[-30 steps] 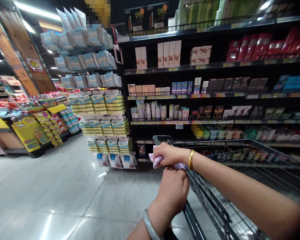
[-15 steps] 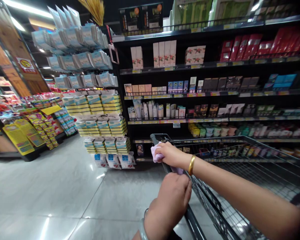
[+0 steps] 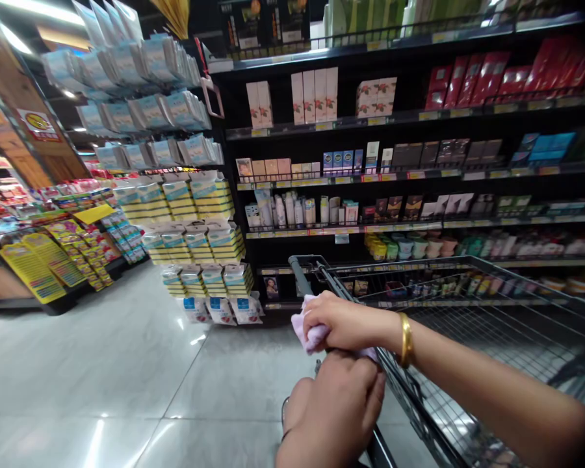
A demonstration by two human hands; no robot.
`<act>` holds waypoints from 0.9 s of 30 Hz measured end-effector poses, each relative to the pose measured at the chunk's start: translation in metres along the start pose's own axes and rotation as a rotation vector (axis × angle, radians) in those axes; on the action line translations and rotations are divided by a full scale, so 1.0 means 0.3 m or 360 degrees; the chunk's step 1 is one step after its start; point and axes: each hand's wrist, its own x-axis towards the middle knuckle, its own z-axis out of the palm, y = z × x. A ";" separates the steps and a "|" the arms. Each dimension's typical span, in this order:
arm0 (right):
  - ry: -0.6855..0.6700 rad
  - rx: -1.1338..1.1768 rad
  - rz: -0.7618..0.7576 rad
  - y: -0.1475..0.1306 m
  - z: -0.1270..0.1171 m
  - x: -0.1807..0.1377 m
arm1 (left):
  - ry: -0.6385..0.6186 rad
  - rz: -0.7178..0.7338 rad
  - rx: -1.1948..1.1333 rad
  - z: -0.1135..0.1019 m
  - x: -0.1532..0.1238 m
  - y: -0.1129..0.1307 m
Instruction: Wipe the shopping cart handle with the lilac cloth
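Note:
My right hand is closed around a pale pink cloth and presses it onto the dark handle bar of a wire shopping cart. A gold bangle sits on that wrist. Just below it, my left hand is wrapped round the same handle, nearer to me, and touches the right hand. The cart's basket stretches away to the right; I see nothing in it.
Black shelves of boxed and bottled goods stand right ahead of the cart. A hanging rack of blue-and-yellow sponge packs is at the shelf's left end. A low display of yellow packets lies far left across the glossy grey tile floor.
The right hand with the cloth slid back along the handle toward me, down onto the left hand. The view shifted slightly right and closer to the shelves.

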 end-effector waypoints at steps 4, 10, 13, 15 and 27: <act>0.0193 0.0044 0.0110 -0.006 0.008 -0.020 | -0.0040 0.0036 -0.0009 0.007 -0.011 0.012; 0.0098 -0.0001 0.0118 -0.056 0.012 -0.054 | 0.0008 0.0063 -0.0038 0.008 -0.024 0.018; 0.0036 0.0081 0.0026 -0.055 0.009 -0.064 | -0.0025 0.0127 -0.0027 0.013 -0.033 0.023; 0.0209 0.0056 0.0131 -0.050 0.014 -0.069 | -0.0049 0.0134 -0.0012 0.019 -0.042 0.029; 0.0294 -0.0077 0.0206 -0.141 0.026 -0.142 | -0.0150 0.0091 -0.0182 0.094 -0.099 0.068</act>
